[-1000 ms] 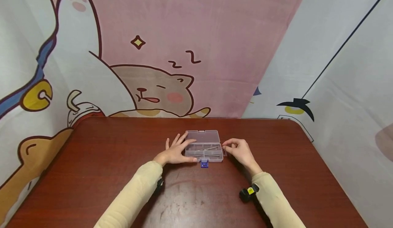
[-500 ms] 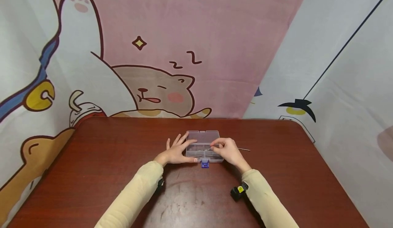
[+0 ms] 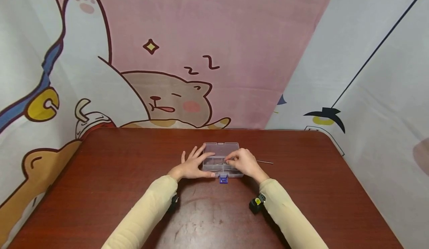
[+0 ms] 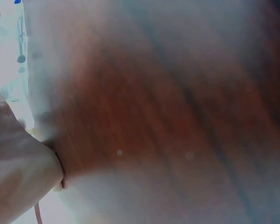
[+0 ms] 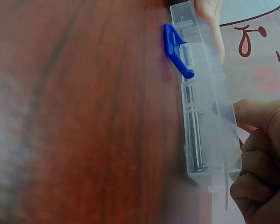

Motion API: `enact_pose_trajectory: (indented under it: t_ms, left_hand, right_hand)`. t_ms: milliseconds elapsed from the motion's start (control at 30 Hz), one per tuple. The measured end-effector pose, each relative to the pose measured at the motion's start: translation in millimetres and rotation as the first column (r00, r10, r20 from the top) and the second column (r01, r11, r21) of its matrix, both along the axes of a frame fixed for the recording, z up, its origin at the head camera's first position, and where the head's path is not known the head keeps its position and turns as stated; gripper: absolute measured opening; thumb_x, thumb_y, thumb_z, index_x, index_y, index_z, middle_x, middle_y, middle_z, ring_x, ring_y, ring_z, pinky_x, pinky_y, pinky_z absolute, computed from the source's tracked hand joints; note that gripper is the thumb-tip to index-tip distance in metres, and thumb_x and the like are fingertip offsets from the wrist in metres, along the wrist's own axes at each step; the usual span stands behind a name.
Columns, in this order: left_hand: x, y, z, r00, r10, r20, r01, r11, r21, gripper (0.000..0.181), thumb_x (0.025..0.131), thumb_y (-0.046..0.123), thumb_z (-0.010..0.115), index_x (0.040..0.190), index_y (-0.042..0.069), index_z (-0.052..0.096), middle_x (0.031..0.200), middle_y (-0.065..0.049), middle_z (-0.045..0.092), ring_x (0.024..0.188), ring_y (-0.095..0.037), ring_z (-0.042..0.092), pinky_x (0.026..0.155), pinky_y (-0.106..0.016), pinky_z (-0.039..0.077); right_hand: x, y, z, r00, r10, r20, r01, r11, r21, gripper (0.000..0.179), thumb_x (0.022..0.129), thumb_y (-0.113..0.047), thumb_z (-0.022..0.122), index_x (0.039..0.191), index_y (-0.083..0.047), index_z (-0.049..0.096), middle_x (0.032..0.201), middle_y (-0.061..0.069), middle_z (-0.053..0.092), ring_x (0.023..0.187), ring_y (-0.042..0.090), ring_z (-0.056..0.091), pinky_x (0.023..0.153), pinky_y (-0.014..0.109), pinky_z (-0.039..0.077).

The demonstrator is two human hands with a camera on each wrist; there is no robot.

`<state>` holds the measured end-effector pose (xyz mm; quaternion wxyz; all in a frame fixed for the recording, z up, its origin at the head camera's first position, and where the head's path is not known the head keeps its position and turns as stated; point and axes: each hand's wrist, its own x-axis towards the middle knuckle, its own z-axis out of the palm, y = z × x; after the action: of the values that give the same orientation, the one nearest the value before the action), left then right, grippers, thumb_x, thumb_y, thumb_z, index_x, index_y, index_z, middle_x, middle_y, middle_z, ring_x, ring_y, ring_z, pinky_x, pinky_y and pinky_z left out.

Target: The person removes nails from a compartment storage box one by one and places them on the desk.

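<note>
A clear plastic compartment box (image 3: 207, 161) stands with its lid (image 3: 218, 149) swung back and a blue latch (image 3: 223, 179) at the front. Inside lie thin metal rods (image 5: 194, 130), shown lengthwise in the right wrist view. My left hand (image 3: 191, 167) rests across the box's left end, fingers spread and mostly straight, thumb along the front edge. My right hand (image 3: 246, 163) is over the box's right part. Its thumb and forefinger pinch what appears to be a thin metal rod (image 3: 265, 162), whose end sticks out beyond the hand; the fingertips partly hide the grip.
The reddish-brown table (image 3: 214, 211) extends on all sides of the box. A printed cloth (image 3: 241, 55) hangs behind its far edge. Wrist cameras, such as the right one (image 3: 256, 204), hang under both sleeves.
My right hand has moved left from beside the box's right end to over its compartments. The rod end to the right of that hand has come into view. The left hand stays put.
</note>
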<state>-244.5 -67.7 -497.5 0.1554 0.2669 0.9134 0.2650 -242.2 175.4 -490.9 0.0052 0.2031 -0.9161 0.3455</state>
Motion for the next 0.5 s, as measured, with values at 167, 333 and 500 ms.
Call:
enact_pose_trajectory:
  t_ms: [167,333,500]
  left_hand:
    - [-0.1,-0.2,0.1,1.000,-0.006,-0.011,0.006,1.000,0.005,0.081,0.081,0.058,0.069,0.150,0.030,0.036,0.162,-0.008,0.002,0.144,-0.039,0.001,0.101,-0.070,-0.007]
    - [1.2,0.3,1.0,1.000,-0.005,-0.003,0.005,1.000,-0.002,0.080,0.082,0.057,0.069,0.149,0.031,0.036,0.162,-0.008,0.002,0.144,-0.039,0.000,0.101,-0.070,-0.008]
    - [1.3,0.7,2.1,1.000,-0.002,-0.007,0.002,1.000,0.009,0.079,0.082,0.056,0.070,0.149,0.029,0.037,0.161,-0.009,0.003,0.144,-0.040,0.001,0.101,-0.070,-0.007]
  right_hand:
    - [-3.7,-0.6,3.8,1.000,0.013,0.024,-0.015,0.999,0.045,0.007,0.084,-0.013,0.075,0.088,-0.015,0.081,0.064,-0.008,0.065,0.048,0.003,0.040,0.044,0.023,0.030]
    - [-6.0,-1.4,6.7,0.998,0.023,0.058,-0.028,0.995,0.099,0.007,0.085,-0.016,0.075,0.088,-0.018,0.081,0.083,-0.009,0.072,0.052,0.004,0.041,0.047,0.024,0.031]
    - [-8.4,-2.5,8.7,0.998,0.036,0.051,-0.043,0.989,0.138,0.007,0.084,-0.016,0.076,0.087,-0.020,0.081,0.086,-0.007,0.073,0.055,0.005,0.043,0.048,0.025,0.033]
